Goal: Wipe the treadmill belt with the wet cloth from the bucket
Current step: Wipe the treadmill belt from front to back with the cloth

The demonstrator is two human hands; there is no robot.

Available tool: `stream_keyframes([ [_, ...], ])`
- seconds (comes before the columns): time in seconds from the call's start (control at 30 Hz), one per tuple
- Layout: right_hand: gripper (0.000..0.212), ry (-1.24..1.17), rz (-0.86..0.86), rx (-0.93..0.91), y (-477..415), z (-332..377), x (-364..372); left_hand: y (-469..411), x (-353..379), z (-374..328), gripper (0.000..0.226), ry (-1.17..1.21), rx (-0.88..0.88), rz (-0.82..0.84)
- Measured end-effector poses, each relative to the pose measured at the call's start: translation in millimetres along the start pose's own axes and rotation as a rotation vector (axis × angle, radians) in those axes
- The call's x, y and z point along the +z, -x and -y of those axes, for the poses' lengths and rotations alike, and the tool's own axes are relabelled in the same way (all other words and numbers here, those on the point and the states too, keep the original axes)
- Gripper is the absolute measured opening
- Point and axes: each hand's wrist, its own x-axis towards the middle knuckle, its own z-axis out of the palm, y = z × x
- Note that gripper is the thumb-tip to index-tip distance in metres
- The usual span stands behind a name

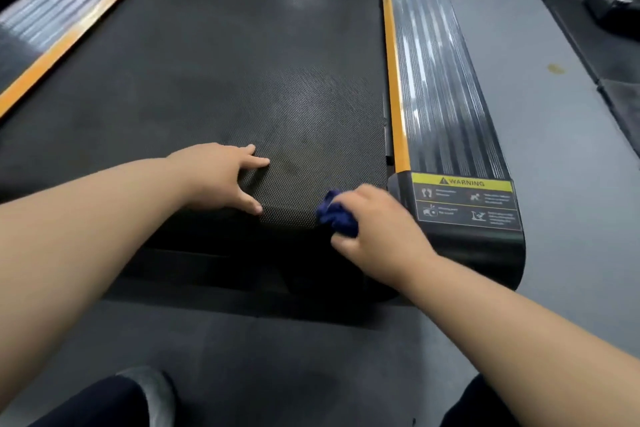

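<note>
Treadmill belt (pixel 242 62) under cloth-gripping right hand (pixel 377 229)

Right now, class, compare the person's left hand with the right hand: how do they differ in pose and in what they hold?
The left hand lies open, fingers spread flat on the treadmill belt; the right hand is curled shut.
The left hand holds nothing; the right hand grips a bunched blue cloth.
The left hand sits mid-belt; the right hand is near the side rail.
Both are bare, at the belt's near end.

The belt (pixel 242 62) is looking dark grey with tiny dots. Beside the belt, an orange stripe (pixel 393 80) is showing. The cloth (pixel 336 213) is looking dark blue. The warning label (pixel 462 181) is showing yellow.
</note>
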Motion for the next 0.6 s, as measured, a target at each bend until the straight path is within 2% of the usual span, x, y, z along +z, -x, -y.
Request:
stream_keyframes([
  [0.1,0.039,-0.052,-0.268,0.152,-51.8,-14.7,-12.0,4.8,4.5,8.9,0.091,0.002,-0.115,-0.082],
  [0.2,0.039,-0.006,-0.17,0.238,-71.7,-11.1,4.4,2.5,7.8,10.8,0.097,-0.008,-0.185,-0.074],
  [0.3,0.035,-0.071,-0.181,0.14,-33.8,7.5,22.7,0.8,11.7,16.3,0.097,-0.016,-0.161,-0.048],
  [0.37,0.038,-0.091,-0.114,0.053,-10.8,12.9,20.4,0.5,12.5,17.1,0.096,-0.044,-0.139,-0.029],
  [0.43,0.04,-0.082,-0.092,0.014,-18.8,8.0,15.8,-0.9,11.3,17.2,0.095,-0.074,-0.123,-0.01],
  [0.5,0.041,-0.036,-0.187,0.114,-53.4,-4.2,15.0,-0.4,10.4,19.8,0.091,-0.086,-0.106,0.007],
  [0.6,0.045,0.012,-0.189,0.313,-94.5,-10.1,15.8,1.8,15.6,26.3,0.082,-0.037,-0.073,0.001],
])
